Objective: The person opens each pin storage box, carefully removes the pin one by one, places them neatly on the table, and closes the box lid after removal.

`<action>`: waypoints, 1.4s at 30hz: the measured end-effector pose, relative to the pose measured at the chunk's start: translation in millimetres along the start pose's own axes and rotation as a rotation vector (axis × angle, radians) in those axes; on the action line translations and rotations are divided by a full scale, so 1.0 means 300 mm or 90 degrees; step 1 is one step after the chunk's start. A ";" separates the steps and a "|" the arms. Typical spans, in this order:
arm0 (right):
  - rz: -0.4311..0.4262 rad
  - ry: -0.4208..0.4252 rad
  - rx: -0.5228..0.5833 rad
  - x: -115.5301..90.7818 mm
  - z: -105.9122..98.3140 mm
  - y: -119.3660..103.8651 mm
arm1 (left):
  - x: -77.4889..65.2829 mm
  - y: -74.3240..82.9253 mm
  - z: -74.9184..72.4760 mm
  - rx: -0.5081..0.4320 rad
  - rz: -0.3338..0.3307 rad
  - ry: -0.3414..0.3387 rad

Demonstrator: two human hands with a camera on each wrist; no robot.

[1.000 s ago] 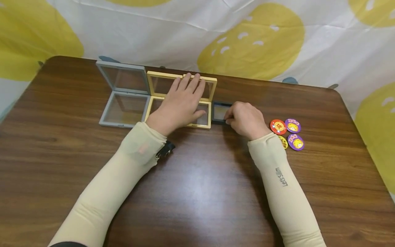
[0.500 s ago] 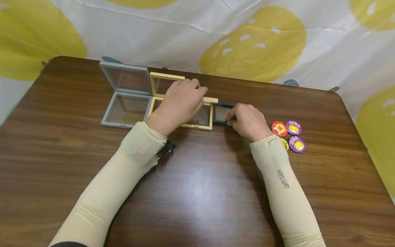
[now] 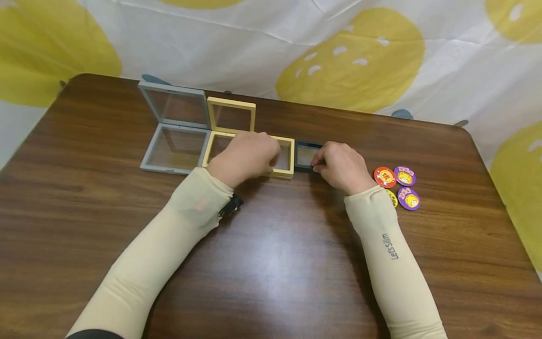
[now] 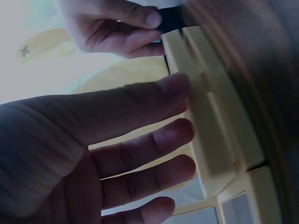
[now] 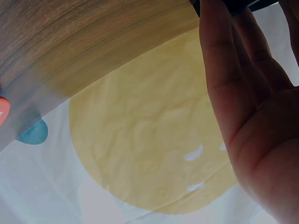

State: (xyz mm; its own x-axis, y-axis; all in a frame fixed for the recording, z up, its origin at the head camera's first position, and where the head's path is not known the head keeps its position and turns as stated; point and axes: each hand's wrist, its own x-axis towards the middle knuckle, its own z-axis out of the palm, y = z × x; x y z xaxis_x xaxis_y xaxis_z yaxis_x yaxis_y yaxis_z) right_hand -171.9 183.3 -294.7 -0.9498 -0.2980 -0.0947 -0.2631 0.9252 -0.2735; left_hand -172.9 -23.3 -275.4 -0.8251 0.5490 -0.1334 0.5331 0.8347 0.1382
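My left hand (image 3: 247, 155) is over the right-hand yellow display frame (image 3: 282, 175), whose lid lies down on its base. In the left wrist view its thumb and fingertips (image 4: 180, 129) are at the frame's edge, loosely extended. A black display frame (image 3: 306, 154) stands directly right of it. The right hand (image 3: 342, 165) pinches this frame's right side between thumb and fingers; the right wrist view shows only a dark corner of the frame (image 5: 236, 5). Left of the left hand, another yellow frame (image 3: 231, 101) has its lid raised, its base partly hidden by the hand.
A grey frame (image 3: 146, 160) with its lid raised stands at the left end of the row. Several round discs lie right of the right hand, among them a red disc (image 3: 384, 177) and a purple disc (image 3: 409, 198). A patterned cloth (image 3: 351, 56) hangs behind the wooden table (image 3: 271, 263).
The right-hand yellow frame's lid has swung down from upright onto its base. My left hand has come down and toward me with it. The right hand keeps its grip on the black frame.
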 end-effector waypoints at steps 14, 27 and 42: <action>0.000 -0.014 -0.005 0.009 -0.010 -0.017 | 0.006 0.000 0.031 -0.018 -0.004 0.018; 0.011 -0.010 0.003 -0.008 0.003 0.002 | 0.007 -0.034 -0.010 -0.068 -0.020 0.005; 0.018 -0.018 0.001 -0.009 -0.017 0.006 | -0.052 -0.174 -0.114 -0.007 -0.106 0.261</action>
State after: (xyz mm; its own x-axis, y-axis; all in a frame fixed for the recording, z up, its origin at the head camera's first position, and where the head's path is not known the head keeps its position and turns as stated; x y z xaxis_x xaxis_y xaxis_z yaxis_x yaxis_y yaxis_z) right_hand -170.6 187.0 -289.9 -0.9516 -0.2786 -0.1299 -0.2360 0.9328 -0.2723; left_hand -194.2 -76.8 -247.1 -0.9065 0.3435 0.2453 0.3869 0.9085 0.1579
